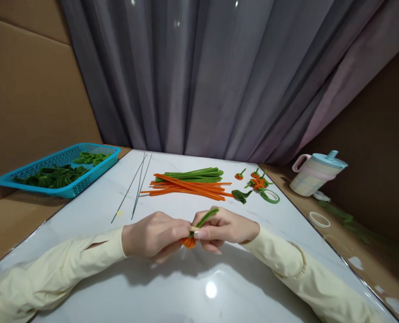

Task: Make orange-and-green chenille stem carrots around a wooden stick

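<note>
My left hand [159,235] and my right hand [224,229] meet above the front middle of the table, both closed in a pinch. Between their fingertips is a small orange pipe-cleaner fruit [188,242], its ribbed underside showing below the fingers. A green pipe-cleaner stem [208,217] sticks up from it to the right. Fingers hide most of its top. Just beyond the hands lie orange pipe cleaners [189,186] and a bundle of green pipe cleaners [199,174]. A dark green leaf piece [241,195] rests at their right end.
Several finished orange fruits [258,183] sit at the right beside a roll of green tape [269,196]. Thin dark wires [129,188] lie left. A blue basket [64,190] holds green leaf pieces. Past the right edge stand a lidded jug [309,179] and a pale tape ring [319,220].
</note>
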{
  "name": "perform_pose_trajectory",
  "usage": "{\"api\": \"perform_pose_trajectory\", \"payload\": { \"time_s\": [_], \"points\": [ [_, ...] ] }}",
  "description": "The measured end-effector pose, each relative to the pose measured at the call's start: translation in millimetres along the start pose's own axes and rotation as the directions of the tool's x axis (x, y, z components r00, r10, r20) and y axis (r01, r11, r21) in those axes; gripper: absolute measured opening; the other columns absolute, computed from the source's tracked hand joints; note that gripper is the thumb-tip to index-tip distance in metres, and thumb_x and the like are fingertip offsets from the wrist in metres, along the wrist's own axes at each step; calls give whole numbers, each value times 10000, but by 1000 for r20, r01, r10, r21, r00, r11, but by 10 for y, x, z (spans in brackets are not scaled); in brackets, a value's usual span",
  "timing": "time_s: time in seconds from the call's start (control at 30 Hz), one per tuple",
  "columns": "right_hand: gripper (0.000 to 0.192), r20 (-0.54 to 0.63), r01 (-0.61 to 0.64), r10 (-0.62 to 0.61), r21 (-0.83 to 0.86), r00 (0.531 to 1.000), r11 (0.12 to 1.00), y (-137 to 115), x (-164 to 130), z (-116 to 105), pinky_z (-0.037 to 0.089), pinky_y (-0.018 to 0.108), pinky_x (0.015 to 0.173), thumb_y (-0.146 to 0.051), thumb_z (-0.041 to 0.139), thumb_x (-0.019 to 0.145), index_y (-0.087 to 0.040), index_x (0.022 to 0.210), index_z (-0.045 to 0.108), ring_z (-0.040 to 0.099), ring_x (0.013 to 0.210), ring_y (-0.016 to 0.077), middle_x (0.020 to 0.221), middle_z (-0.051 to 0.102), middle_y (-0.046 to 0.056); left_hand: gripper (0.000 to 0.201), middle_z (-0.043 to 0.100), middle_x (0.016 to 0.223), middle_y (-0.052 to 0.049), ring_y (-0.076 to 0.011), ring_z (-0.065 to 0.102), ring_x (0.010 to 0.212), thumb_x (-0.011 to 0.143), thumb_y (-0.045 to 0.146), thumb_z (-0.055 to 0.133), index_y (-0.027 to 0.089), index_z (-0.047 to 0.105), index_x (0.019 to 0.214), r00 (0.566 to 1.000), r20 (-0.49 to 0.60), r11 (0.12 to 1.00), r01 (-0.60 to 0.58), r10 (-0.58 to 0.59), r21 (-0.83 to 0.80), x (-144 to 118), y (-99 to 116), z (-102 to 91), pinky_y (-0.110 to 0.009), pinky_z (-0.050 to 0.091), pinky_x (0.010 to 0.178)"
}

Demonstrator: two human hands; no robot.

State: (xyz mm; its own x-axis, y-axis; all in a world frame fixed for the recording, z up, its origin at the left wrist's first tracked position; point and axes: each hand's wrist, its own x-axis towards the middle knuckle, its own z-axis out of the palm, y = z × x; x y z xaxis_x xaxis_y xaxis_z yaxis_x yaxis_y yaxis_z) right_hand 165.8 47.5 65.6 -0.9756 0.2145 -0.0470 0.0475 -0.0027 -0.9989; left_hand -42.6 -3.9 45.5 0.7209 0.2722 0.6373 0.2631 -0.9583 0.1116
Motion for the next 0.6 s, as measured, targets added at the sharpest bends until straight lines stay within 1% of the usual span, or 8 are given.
{"api": "perform_pose_trajectory", "payload": {
  "time_s": [0.1, 0.2, 0.3, 0.37, 0.47, 0.53, 0.57, 0.6],
  "points": [
    [291, -15, -11, 11, -4, 1000, 1000, 4, 9, 6, 292, 134, 363, -420, 516, 897, -132, 863, 482, 382, 380, 39, 474, 460, -68, 378, 673, 757, -84, -159, 597, 543, 792, 56, 389, 188, 379, 1146, 999, -13, 998, -35, 36, 43, -9, -13, 6, -232, 386, 464],
    [285, -10, -16, 16, -18, 1000, 1000, 7, 11, -1, 290, 129, 371, -414, 504, 908, -136, 853, 471, 374, 382, 31, 482, 475, -65, 412, 665, 752, -88, -163, 601, 554, 765, 36, 394, 176, 383, 1152, 999, -33, 999, -38, 38, -8, -8, -32, 16, -231, 403, 474],
    [278, 2, -4, 4, 10, 1000, 1000, 19, 21, -9, 267, 125, 367, -411, 497, 914, -141, 854, 463, 350, 374, 23, 489, 488, -64, 419, 660, 725, -74, -155, 597, 525, 731, 17, 411, 174, 414, 1120, 997, -79, 994, 7, -16, -111, -3, -45, 22, -226, 421, 476],
    [289, -6, -13, 13, 31, 1000, 999, 24, 28, -9, 263, 125, 363, -428, 508, 903, -147, 862, 458, 368, 370, 27, 489, 493, -64, 403, 650, 677, -51, -148, 592, 498, 723, 12, 431, 177, 440, 1090, 991, -115, 988, 44, -61, -145, -1, -38, 22, -220, 420, 464],
    [311, -81, -59, 57, -16, 995, 998, 16, 28, -15, 297, 129, 373, -442, 581, 848, -156, 868, 460, 425, 390, 44, 506, 508, -60, 353, 648, 664, -36, -145, 613, 520, 736, 6, 458, 180, 468, 1043, 979, -151, 974, 109, -140, -199, 2, 0, 17, -215, 451, 486],
    [335, -144, -73, 59, -87, 988, 994, 5, 17, -40, 341, 141, 398, -430, 655, 786, -160, 851, 468, 461, 423, 56, 541, 519, -56, 270, 656, 702, -47, -141, 632, 548, 775, 20, 462, 173, 476, 997, 956, -143, 920, 196, -257, -341, 5, 20, 16, -221, 485, 519],
    [345, -153, -76, 57, -126, 987, 989, -1, 8, -61, 361, 150, 416, -422, 683, 758, -159, 834, 472, 474, 440, 62, 553, 521, -53, 212, 658, 720, -52, -140, 638, 552, 802, 43, 463, 170, 473, 972, 931, -126, 853, 253, -343, -456, 6, 18, 20, -226, 497, 524],
    [349, -141, -81, 57, -171, 988, 982, -6, -1, -88, 371, 158, 431, -418, 699, 740, -157, 812, 480, 481, 453, 67, 560, 522, -50, 150, 659, 731, -55, -139, 641, 546, 830, 81, 467, 168, 464, 952, 895, -95, 751, 303, -436, -587, 6, 3, 29, -230, 504, 517]
  ]
}}
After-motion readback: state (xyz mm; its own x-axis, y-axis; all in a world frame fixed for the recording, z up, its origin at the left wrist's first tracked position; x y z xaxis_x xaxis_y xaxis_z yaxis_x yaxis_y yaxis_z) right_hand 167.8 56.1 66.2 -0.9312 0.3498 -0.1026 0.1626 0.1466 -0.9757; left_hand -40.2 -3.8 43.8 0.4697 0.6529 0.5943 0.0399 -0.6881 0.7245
